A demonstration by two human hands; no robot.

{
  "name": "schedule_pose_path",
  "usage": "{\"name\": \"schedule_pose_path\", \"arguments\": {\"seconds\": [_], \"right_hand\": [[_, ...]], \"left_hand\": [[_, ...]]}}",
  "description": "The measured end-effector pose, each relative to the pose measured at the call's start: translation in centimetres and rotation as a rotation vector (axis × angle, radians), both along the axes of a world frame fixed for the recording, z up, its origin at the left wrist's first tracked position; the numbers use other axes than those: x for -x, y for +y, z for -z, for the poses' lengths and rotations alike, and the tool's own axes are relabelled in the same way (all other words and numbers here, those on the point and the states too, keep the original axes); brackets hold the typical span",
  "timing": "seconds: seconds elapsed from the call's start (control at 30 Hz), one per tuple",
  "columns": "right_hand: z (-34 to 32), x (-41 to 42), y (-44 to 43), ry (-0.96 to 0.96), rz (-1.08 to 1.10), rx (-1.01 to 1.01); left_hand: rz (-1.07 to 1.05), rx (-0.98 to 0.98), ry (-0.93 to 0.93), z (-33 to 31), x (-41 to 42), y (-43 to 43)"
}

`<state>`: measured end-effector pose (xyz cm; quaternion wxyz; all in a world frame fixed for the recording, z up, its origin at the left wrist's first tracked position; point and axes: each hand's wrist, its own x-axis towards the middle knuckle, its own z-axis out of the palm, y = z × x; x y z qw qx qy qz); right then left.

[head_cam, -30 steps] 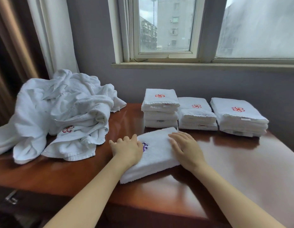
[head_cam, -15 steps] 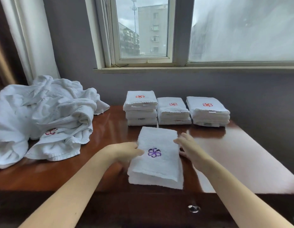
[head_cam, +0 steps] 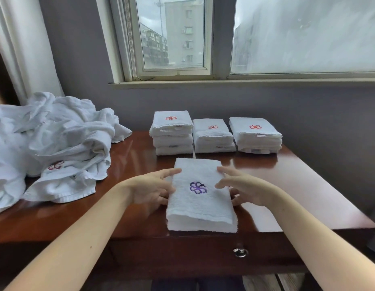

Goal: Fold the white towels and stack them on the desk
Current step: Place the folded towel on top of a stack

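A folded white towel point(head_cam: 201, 206) with a purple flower emblem lies lengthwise near the front edge of the brown desk point(head_cam: 304, 185). My left hand point(head_cam: 150, 190) holds its left side, thumb on top and fingers tucked under the edge. On the opposite side my right hand point(head_cam: 243, 190) grips the same way. I cannot tell whether the towel is lifted off the wood. Behind it, three stacks of folded towels with red emblems stand in a row: left stack point(head_cam: 171, 133), middle stack point(head_cam: 212, 137), right stack point(head_cam: 255, 135).
A big heap of unfolded white towels point(head_cam: 56, 143) covers the desk's left part. A wall with a window sill point(head_cam: 224, 82) stands right behind the stacks. A drawer knob point(head_cam: 240, 252) sits below the front edge. Bare wood shows at the right.
The purple-emblem towel has turned from slanted to lengthwise and come toward the front edge. My hands went from pressing on its top to holding its two sides.
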<state>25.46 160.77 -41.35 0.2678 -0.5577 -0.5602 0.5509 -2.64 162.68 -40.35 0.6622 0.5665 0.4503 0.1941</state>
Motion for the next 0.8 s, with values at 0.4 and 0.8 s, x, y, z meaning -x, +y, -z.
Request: {"name": "schedule_pose_path", "arguments": {"seconds": [0.4,0.8], "right_hand": [[-0.5,-2.2,-0.6,0.098,-0.210,-0.118],[-4.7,-4.9,3.8,0.189,-0.172,-0.506]], "left_hand": [[-0.043,-0.133,-0.057,0.5,-1.1,-0.8],[-0.126,-0.724,0.005,-5.6,-5.0,3.1]]}}
